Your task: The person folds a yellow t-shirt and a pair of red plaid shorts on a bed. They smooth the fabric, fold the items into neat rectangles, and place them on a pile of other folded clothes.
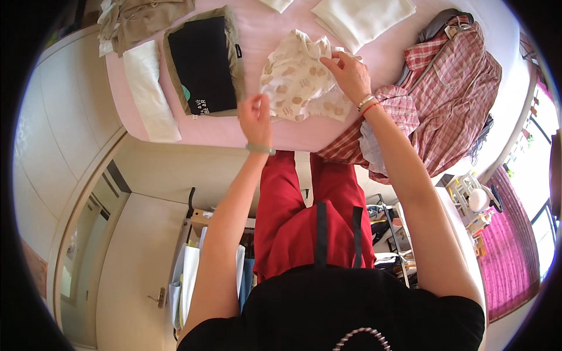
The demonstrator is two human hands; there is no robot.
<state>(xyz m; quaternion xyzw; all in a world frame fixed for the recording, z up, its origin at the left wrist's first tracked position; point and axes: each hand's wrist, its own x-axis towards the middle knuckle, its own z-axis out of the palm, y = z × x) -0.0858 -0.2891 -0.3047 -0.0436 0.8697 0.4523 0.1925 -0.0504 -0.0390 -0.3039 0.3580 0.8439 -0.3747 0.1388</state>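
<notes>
A small cream garment (297,82) with a brown print lies crumpled on the pink bed sheet (281,133) in front of me. My right hand (351,79) is at its upper right part, thumb and forefinger closed on the cloth. At its lower left edge hovers my left hand (256,123), a green bangle on the wrist; motion blurs its raised fingers, and I cannot tell whether they touch the garment. Just left of that hand is a folded black cloth (206,64) with white lettering, resting on an olive-grey garment (177,50).
To the right, red plaid clothes (448,105) are heaped up to the bed's near edge. White folded cloths lie at the far side (366,20) and at the left (149,90). Beige clothes (146,20) occupy the far left corner. A white door (140,257) stands below left.
</notes>
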